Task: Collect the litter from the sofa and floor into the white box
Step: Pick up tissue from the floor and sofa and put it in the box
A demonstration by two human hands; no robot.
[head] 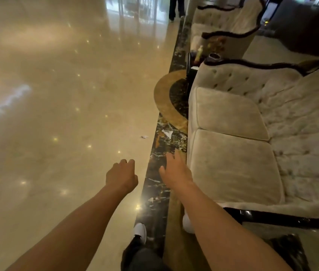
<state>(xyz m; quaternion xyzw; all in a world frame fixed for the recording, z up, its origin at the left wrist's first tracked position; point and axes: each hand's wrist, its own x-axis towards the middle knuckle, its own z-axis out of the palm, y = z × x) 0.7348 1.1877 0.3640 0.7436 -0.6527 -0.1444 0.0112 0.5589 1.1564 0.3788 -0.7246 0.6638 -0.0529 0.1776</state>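
A cream tufted sofa with a dark wooden frame stands on the right, its two seat cushions bare. Two scraps of white paper litter lie on the floor ahead: one on the dark marble strip by the sofa's front, a smaller one on the beige floor just left of it. My left hand is held out over the floor with fingers curled and nothing visible in it. My right hand reaches forward over the marble strip, fingers apart and empty. No white box is in view.
A small dark side table with bottles and packets stands beyond the sofa, then a second cream sofa. A person's legs show far ahead. Glossy beige floor spreads to the left. My white shoes are below.
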